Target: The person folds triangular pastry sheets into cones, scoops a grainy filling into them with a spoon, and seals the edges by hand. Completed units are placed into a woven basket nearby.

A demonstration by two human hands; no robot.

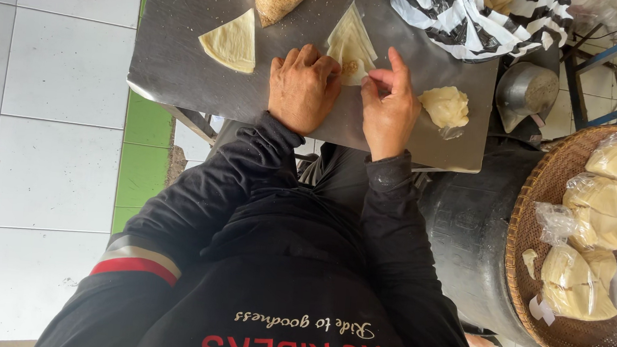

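On the desk, a folded dough triangle lies between a lone triangle to its left and a dough lump right; a basket sits off the desk's right edge.

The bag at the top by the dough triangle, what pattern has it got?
Black and white stripes, on the plastic bag, in the head view.

A person wears a black long-sleeved top, its sleeves reaching the wrists and bunching in soft folds along both arms. The left sleeve carries a band of red and pale stripes near the upper arm. Red block lettering and smaller pale script run across the garment's front, and both hands are bare.
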